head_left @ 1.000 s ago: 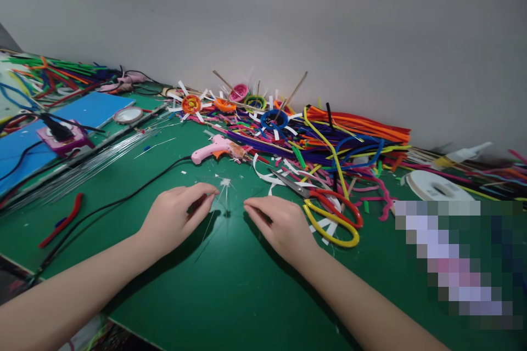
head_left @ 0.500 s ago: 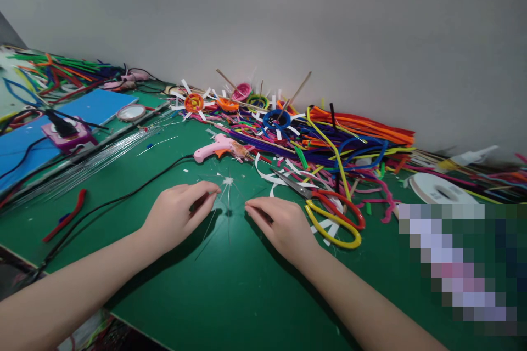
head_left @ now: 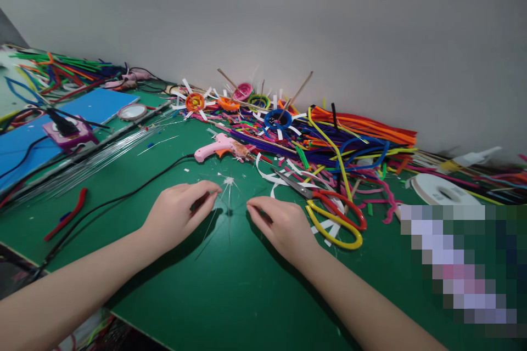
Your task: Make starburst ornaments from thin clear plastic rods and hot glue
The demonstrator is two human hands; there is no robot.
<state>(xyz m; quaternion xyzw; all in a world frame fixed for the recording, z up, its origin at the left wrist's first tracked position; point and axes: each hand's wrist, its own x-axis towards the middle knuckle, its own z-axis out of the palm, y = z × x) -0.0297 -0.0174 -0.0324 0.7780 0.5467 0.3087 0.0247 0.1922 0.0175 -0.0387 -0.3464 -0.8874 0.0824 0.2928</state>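
Between my hands is a spiky cluster of thin clear strands (head_left: 229, 182), spreading out from a whitish centre like a star. My left hand (head_left: 183, 208) pinches at its left side, thumb and fingertips pressed together on a strand. My right hand (head_left: 284, 225) is closed in a pinch at the right, its fingertips in line with another fine strand that is hard to see. A pink glue gun (head_left: 218, 146) lies just behind the cluster, its black cord running left. Right of my right hand lie scissors (head_left: 333, 214) with red and yellow handles.
Along the wall are heaped colourful pipe cleaners (head_left: 366, 126), with coiled discs (head_left: 195, 102) bearing white strips. A white spool (head_left: 442, 191) lies at right. At left are loose clear strands (head_left: 111, 148), a purple power socket (head_left: 72, 134) and a blue board (head_left: 107, 104).
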